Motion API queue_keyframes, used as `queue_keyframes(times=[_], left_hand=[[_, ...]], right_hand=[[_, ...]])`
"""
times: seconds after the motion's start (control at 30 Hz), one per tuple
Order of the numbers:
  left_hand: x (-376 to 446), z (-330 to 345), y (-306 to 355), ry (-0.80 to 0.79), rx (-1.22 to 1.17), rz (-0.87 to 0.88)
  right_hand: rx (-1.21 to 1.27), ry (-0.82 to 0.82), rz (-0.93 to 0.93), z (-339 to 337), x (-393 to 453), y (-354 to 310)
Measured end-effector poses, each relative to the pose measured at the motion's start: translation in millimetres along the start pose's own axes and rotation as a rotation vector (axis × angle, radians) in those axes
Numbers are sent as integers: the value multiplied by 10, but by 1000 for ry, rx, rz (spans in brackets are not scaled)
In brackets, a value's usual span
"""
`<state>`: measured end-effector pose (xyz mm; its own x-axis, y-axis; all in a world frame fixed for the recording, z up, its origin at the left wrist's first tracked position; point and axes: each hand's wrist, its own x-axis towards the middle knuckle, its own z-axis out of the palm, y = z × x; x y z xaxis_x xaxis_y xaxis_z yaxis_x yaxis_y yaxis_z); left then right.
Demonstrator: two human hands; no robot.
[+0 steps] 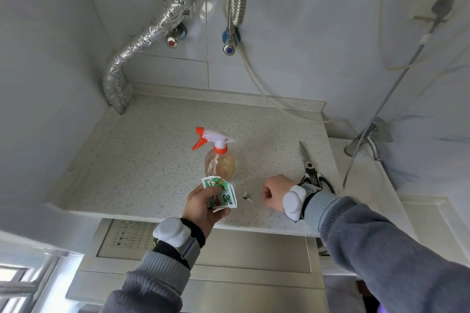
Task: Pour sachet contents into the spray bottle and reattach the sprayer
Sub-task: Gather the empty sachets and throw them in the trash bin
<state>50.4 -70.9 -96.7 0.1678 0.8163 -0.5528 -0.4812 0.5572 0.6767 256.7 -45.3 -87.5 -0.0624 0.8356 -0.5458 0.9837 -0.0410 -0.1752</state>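
A clear spray bottle (220, 164) with yellowish liquid stands upright on the speckled countertop (142, 160). Its white and orange sprayer (212, 138) sits on the neck, nozzle pointing left. My left hand (203, 204) grips green and white sachets (222, 192) just in front of the bottle, near the counter's front edge. My right hand (276, 194) is curled into a fist over the counter to the right of the sachets and holds nothing that I can see. Small torn scraps (247, 196) lie between the two hands.
Scissors (314, 173) lie on the counter behind my right wrist, blades pointing away. Foil-wrapped and corrugated metal pipes (142, 40) run down the tiled wall at the back left. A sink tap (371, 140) stands at the right. A washing machine (203, 256) sits below the counter.
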Motion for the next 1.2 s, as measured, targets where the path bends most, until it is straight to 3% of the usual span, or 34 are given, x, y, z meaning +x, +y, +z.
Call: queue_keyframes(times=[0.2, 0.53, 0.93, 1.2], left_hand=[[-24, -26, 4, 10, -3, 4], [-50, -54, 9, 3, 4, 1], [-61, -110, 37, 0, 2, 2], [-53, -83, -3, -5, 78, 43]], right_hand=[[117, 178, -74, -55, 81, -241], [27, 5, 31, -7, 322, -487], [93, -22, 95, 34, 332, -534], [424, 216, 35, -380, -17, -283]])
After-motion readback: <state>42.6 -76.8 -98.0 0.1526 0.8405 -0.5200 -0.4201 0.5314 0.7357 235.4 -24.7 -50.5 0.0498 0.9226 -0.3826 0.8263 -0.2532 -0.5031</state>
